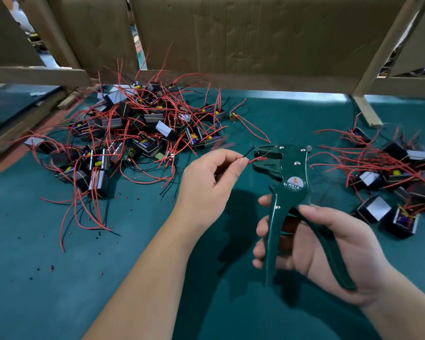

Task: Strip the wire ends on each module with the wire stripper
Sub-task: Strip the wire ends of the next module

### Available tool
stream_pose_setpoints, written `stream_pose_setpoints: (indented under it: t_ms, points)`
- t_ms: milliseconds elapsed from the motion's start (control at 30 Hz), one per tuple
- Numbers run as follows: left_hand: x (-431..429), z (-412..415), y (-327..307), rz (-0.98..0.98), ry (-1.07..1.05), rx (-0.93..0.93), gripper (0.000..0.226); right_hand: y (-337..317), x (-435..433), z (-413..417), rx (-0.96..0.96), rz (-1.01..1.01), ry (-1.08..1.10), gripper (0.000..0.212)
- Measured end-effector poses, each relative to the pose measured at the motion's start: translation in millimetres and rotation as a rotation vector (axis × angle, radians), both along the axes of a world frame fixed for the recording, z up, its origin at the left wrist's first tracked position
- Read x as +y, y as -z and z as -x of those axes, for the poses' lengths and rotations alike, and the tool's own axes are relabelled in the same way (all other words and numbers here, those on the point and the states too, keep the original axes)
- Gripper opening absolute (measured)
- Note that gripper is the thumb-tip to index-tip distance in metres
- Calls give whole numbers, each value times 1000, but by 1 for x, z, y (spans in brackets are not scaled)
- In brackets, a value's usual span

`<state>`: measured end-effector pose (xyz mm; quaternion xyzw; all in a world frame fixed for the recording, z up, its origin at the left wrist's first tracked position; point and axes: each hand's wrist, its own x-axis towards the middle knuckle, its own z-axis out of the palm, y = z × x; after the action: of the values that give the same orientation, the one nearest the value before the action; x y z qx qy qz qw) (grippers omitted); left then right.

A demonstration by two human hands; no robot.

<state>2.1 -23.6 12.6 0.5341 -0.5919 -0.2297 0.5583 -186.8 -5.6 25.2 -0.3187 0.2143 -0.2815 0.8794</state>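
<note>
Green counter [59,290] carries modules [133,126] heaped either side of the stripper [295,177], whose handles the right hand [329,246] grips ready to squeeze, while left fingers [238,165] pinch a red wire [254,160] to steady its end inside the head.

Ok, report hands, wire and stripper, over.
Right hand grips wire stripper. Left hand pinches red wire, end in its jaws. Big module pile and small module pile lie clear.

A green-covered table [59,278] bears two heaps of wired modules, a big one [123,133] and a smaller one [398,182], amid scattered insulation bits [52,267].
</note>
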Motion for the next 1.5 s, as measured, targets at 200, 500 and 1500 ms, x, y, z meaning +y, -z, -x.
stream_pose_setpoints:
  t_ms: [200, 500, 1500]
  points:
    - [2, -3, -11, -2, 75, 205, 16, -2, -1, 5, -101, 59, -75, 49]
    - [7, -3, -15, 57, 134, 189, 14, 2, 1, 2, 22, 125, -35, 52]
    - [-2, -7, -3, -77, -40, 78, 24, 6, -1, -4, 178, 88, 288, 46]
